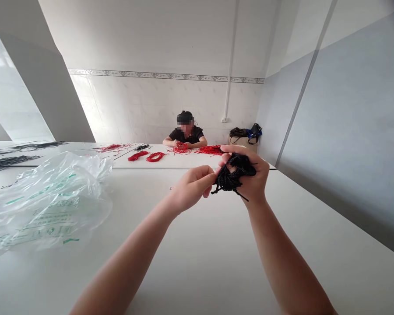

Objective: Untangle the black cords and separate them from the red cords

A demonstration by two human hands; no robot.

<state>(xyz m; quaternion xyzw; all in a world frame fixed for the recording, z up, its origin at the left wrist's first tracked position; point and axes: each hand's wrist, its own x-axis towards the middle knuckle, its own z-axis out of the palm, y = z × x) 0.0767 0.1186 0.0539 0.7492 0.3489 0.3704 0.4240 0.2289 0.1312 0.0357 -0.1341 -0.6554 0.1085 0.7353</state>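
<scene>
Head view: bunched black braided cords (229, 180), loose-ended, in curled right fingers (240, 150), left fingers (207, 179) tight on one edge

The cords (228, 177) are black, the plastic bag (52, 205) clear with green print.

The clear plastic bag (52, 199) runs off the left edge — and the seated person's (185, 131) face is blurred.

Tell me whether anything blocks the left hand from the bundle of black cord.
Nothing visible does. The left hand has its fingertips at the near-left edge of the black cord bundle, which the right hand holds. The clear plastic bag lies well off to the left.
</scene>
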